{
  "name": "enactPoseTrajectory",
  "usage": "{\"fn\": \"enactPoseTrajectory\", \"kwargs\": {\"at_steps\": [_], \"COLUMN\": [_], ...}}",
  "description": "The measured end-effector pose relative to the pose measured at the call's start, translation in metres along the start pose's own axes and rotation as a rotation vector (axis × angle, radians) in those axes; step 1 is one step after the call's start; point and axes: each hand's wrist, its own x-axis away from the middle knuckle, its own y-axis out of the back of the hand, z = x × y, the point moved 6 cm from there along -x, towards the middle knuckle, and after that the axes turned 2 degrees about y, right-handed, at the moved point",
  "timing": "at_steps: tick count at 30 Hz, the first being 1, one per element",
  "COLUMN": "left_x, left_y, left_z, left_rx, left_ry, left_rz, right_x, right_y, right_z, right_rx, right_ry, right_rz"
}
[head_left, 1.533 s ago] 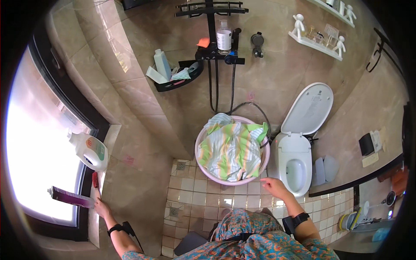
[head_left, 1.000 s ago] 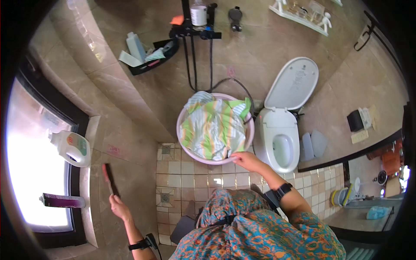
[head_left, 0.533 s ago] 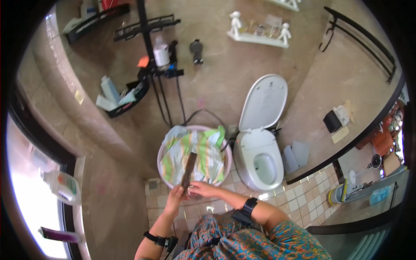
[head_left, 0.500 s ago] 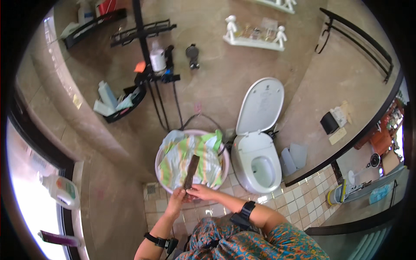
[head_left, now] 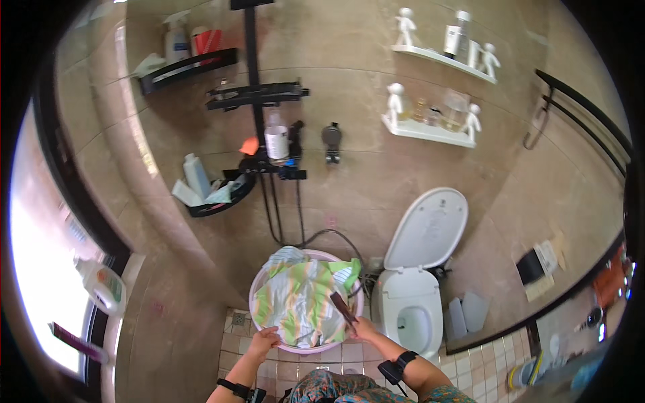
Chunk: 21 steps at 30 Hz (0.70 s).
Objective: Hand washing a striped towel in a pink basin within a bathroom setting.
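The dark flat brush [head_left: 342, 308], held half a second earlier over the middle of the basin by both hands together, had been passed to the right hand [head_left: 363, 328] alone and carried to the basin's right rim, while the left hand [head_left: 263, 338] had been moved to the near left rim. The brush was gripped at its lower end, the right hand's fingers closed around it, and was tilted up and to the left over the cloth. The left hand was laid on the edge of the pink basin [head_left: 259, 290], its fingers curled over the rim; whether the rim was actually pinched could not be told. The basin was set on the tiled floor [head_left: 236, 321] and was filled with a striped green, white and orange cloth [head_left: 299, 302]. Just to the right of the basin a white toilet [head_left: 411, 309] was seen with its lid raised. On the window ledge at the far left a white bottle [head_left: 101, 285] was stood.
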Motion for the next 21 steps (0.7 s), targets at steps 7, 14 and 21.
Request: {"fn": "enactPoseTrajectory", "kwargs": {"at_steps": [7, 14, 21], "left_x": [0.049, 0.086, 0.088], "left_y": [0.064, 0.072, 0.053], "left_z": [0.042, 0.066, 0.004], "left_rx": [0.155, 0.254, 0.077], "left_ry": [0.033, 0.071, -0.053], "left_rz": [-0.330, -0.499, -0.473], "right_x": [-0.019, -0.084, -0.082], "right_y": [0.019, 0.019, -0.006], "right_z": [-0.019, -0.030, -0.076], "right_rx": [-0.633, -0.905, -0.767], "right_ry": [-0.423, -0.415, -0.513], "right_rz": [0.090, 0.032, -0.015]}}
